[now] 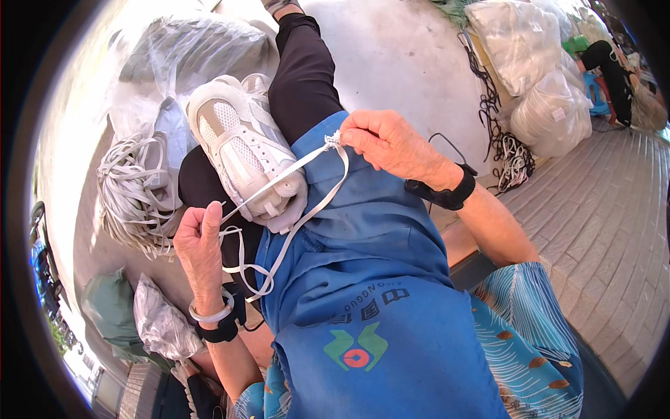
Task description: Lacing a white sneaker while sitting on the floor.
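Observation:
Stretched between my two hands is a white shoelace [283, 174], with a loose loop hanging below over my blue apron. My right hand [382, 143] pinches its bunched, knotted part. At the other side my left hand [201, 244] grips the lace near a tip that sticks up past the thumb. A white and beige sneaker [244, 150] lies across my lap, toe and heel partly behind the lace. Its eyelets look unlaced. A white bangle and a dark band circle my left wrist; another dark band is on my right wrist.
A large bundle of white laces [136, 188] lies left of my lap, below a plastic-wrapped stack [195, 52]. Filled clear bags [551, 112] and dark cords [488, 98] lie at the right. Green and clear bags [112, 307] stand lower left. Another person's leg [604, 63] shows far right.

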Tool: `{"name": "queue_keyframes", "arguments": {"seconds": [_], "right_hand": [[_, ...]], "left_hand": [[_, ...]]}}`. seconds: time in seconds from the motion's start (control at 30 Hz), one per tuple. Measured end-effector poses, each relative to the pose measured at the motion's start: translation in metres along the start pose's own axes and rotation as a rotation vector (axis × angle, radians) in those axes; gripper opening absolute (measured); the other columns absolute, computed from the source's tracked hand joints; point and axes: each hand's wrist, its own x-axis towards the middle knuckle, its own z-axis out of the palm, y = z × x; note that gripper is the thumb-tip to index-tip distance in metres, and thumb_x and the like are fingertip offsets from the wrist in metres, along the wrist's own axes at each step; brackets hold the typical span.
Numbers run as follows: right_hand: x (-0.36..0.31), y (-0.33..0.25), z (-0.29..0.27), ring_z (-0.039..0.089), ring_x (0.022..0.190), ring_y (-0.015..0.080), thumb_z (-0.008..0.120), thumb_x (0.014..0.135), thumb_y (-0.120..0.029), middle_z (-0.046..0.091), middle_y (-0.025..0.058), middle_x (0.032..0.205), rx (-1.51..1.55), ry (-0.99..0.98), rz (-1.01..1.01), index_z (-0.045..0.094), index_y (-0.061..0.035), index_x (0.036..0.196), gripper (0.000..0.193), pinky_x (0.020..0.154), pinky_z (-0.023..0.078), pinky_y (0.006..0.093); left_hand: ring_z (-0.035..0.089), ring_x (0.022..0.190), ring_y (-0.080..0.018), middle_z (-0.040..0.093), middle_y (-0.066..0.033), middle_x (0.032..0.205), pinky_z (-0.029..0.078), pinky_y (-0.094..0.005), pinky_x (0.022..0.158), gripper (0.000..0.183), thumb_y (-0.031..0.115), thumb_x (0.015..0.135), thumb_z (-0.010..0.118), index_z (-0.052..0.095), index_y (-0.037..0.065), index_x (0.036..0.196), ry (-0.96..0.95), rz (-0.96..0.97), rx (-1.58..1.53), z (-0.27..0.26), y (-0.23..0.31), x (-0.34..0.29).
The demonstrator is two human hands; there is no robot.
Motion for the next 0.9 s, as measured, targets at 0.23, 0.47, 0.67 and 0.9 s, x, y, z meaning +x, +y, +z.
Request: {"name": "queue_keyframes", "arguments": {"seconds": [0.23, 0.47, 0.67, 0.9], "right_hand": [[0.018, 0.048, -0.020, 0.044, 0.046, 0.0070, 0.050, 0.089, -0.016, 0.047, -0.0007, 0.056, -0.320, 0.223, -0.116, 0.060, -0.0005, 0.082, 0.020, 0.044, 0.036, 0.0233], [0.011, 0.024, -0.040, 0.058, 0.063, 0.0106, 0.049, 0.086, -0.013, 0.059, 0.0088, 0.074, -0.156, 0.340, 0.106, 0.062, -0.0009, 0.094, 0.019, 0.058, 0.046, 0.0264], [0.013, 0.001, 0.005, 0.055, 0.068, 0.0174, 0.059, 0.082, -0.004, 0.054, 0.0070, 0.097, -0.578, 0.164, -0.560, 0.061, -0.0086, 0.106, 0.025, 0.064, 0.046, 0.0278], [0.020, -0.005, 0.008, 0.054, 0.071, 0.0188, 0.062, 0.079, -0.003, 0.057, 0.0053, 0.080, -0.414, 0.036, -0.688, 0.067, -0.0063, 0.093, 0.014, 0.065, 0.045, 0.0282]], "left_hand": [[0.027, 0.056, -0.0015, 0.035, 0.0098, 0.061, 0.021, -0.0189, 0.048, 0.034, 0.029, 0.088, 0.064, 0.049, 0.008, 0.066, 0.025, 0.038, 0.138, 0.002, 0.002, 0.003], [0.034, 0.061, -0.0032, 0.043, 0.0071, 0.066, 0.027, -0.0192, 0.053, 0.027, 0.028, 0.088, 0.063, 0.056, 0.004, 0.077, 0.059, 0.062, 0.152, -0.005, 0.001, 0.004], [0.054, 0.093, -0.0111, 0.060, -0.0062, 0.100, 0.040, -0.0239, 0.087, 0.030, 0.017, 0.088, 0.061, 0.057, -0.001, 0.112, 0.201, 0.232, 0.342, 0.015, 0.033, -0.005], [0.056, 0.091, -0.0100, 0.062, -0.0069, 0.101, 0.045, -0.0237, 0.080, 0.027, 0.012, 0.089, 0.059, 0.056, 0.000, 0.113, -0.248, 0.394, 0.113, 0.065, 0.061, -0.004]]}}
